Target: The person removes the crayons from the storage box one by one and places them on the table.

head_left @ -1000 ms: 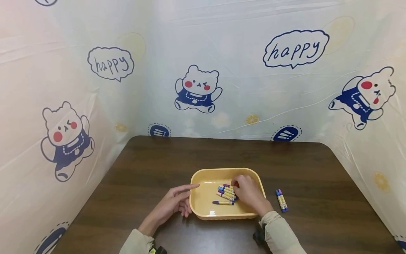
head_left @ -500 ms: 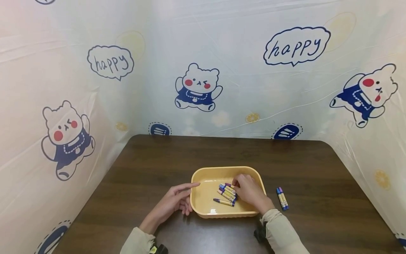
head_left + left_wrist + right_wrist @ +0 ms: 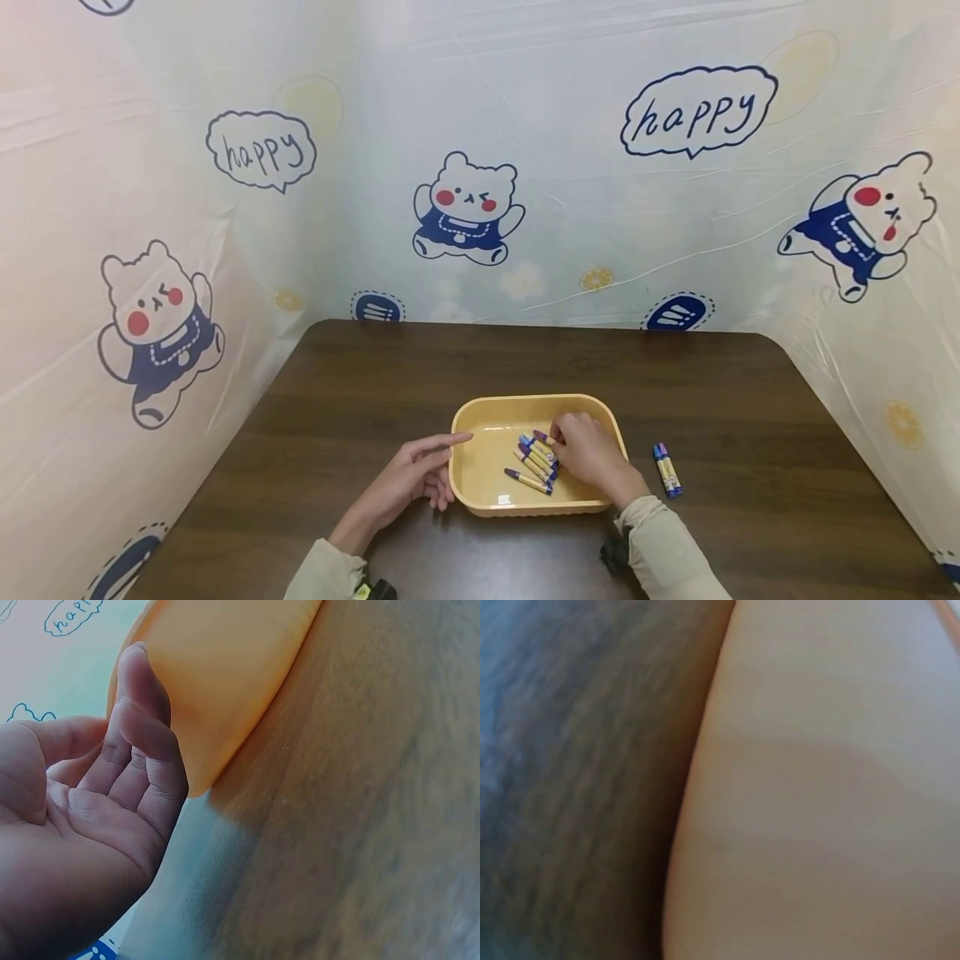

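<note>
A yellow tray [image 3: 480, 492] is being steadied on the dark wooden table [image 3: 345, 392] by the left hand [image 3: 408, 481], whose relaxed, nearly straight fingers [image 3: 142, 697] are being laid against the tray's left outer wall, nothing being gripped. The right hand [image 3: 588, 454] is being held inside the tray, its fingers curled over a cluster of crayons [image 3: 536, 457] lying near the tray's middle; whether one is actually being pinched cannot be told. Two more crayons [image 3: 666, 471] are lying side by side on the table, just right of the tray.
</note>
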Available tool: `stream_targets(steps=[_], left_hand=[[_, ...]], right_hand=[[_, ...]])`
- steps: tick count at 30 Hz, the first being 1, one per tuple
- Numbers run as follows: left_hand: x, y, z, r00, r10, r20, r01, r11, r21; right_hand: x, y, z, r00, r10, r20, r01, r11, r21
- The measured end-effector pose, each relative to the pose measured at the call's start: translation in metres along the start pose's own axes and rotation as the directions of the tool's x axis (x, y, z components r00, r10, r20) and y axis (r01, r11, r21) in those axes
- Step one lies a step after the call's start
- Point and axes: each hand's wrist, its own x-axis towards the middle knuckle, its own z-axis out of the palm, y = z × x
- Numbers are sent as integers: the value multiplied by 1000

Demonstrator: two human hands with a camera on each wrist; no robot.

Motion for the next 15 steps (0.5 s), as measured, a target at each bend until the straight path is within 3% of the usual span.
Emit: stream_targets(steps=[6, 15], left_hand=[[0, -2, 0, 1000, 30, 10, -29, 999, -17], [0, 0, 0, 1000, -17, -6, 17, 1000, 6]], right_hand=[[1, -4, -8, 1000, 21, -10, -21, 1000, 7], [0, -7, -20, 1000, 24, -19, -24, 1000, 14]])
